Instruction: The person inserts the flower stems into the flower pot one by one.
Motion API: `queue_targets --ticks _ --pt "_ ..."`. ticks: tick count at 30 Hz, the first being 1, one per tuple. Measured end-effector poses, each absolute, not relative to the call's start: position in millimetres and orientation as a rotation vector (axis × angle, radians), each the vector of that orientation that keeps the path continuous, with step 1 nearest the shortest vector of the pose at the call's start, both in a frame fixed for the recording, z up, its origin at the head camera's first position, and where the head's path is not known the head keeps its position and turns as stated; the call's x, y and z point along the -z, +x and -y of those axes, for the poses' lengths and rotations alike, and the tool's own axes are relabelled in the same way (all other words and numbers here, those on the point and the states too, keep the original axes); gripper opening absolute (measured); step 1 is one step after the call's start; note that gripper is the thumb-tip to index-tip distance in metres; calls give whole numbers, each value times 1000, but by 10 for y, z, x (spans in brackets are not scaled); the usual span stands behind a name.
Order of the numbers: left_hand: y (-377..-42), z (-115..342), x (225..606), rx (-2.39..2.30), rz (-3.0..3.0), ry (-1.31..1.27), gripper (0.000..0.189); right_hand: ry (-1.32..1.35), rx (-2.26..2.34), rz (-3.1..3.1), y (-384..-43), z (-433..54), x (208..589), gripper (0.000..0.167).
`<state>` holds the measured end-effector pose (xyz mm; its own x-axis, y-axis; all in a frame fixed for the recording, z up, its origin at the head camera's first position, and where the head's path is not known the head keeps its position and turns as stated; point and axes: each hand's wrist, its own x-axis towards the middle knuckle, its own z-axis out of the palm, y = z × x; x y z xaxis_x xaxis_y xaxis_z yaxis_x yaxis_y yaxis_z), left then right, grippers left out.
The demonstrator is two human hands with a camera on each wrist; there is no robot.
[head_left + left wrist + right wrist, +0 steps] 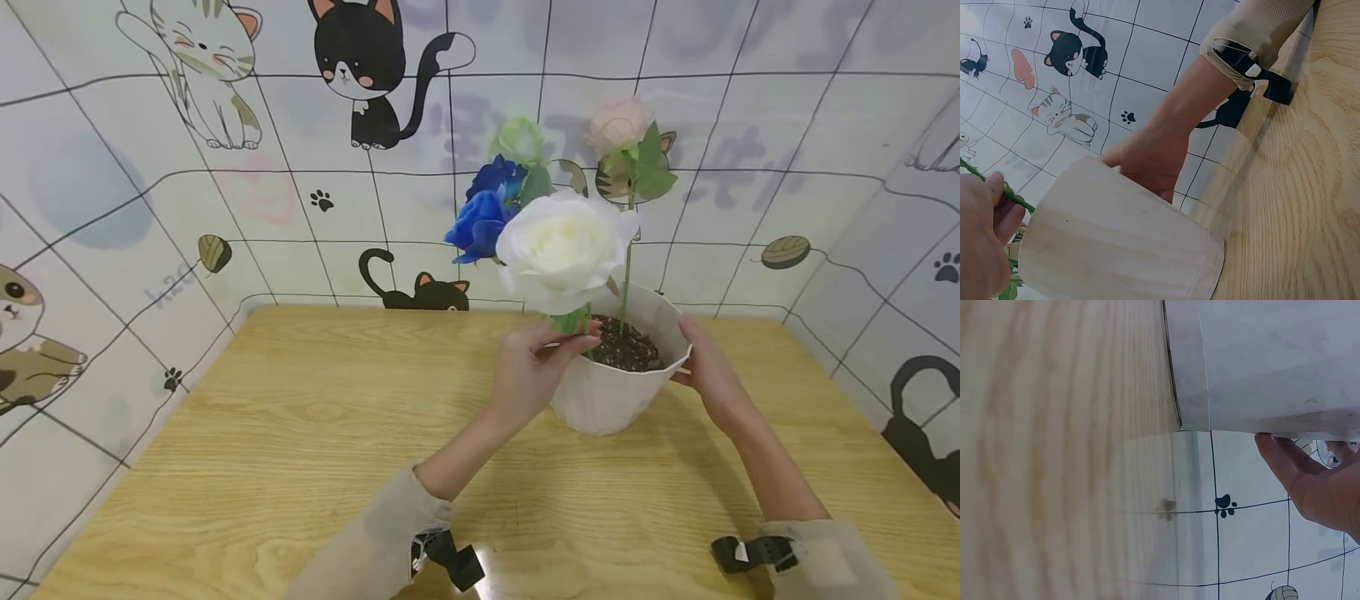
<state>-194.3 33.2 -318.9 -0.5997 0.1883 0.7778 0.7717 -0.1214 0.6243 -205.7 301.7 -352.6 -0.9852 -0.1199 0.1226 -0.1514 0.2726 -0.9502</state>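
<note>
A white flower pot point(600, 400) with dark soil point(626, 346) stands on the table. My left hand point(536, 367) is at its near left rim and pinches the green stem point(1021, 201) of an artificial white rose point(566, 246) between thumb and fingers. On the pot's right side, my right hand point(708, 367) grips the wall by the rim; its fingers point(1282, 453) lie against the outside. Behind the white rose show blue roses point(480, 221) and a pale green rose point(517, 139). A pink rose point(621, 125) with leaves rises on its own stem from the soil.
The wooden table point(315, 433) runs back to a wall covering point(300, 242) with printed cats and grid lines, which also closes off both sides. Black straps with small cameras point(453, 560) sit on both sleeves.
</note>
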Motion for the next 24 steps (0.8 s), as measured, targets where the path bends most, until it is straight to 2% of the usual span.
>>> queue_targets --ticks 7,14,24 --pt "-1930 -280 3239 1751 1722 -1052 9 266 -1845 2493 -2057 -3012 3524 69" --pt "-1893 -201 3275 1707 1749 -1021 15 261 -1846 2514 -2055 -3011 3514 73" --pt "-1867 -53 3320 1611 1801 -1008 12 258 -1803 2528 -2048 -3047 3460 74"
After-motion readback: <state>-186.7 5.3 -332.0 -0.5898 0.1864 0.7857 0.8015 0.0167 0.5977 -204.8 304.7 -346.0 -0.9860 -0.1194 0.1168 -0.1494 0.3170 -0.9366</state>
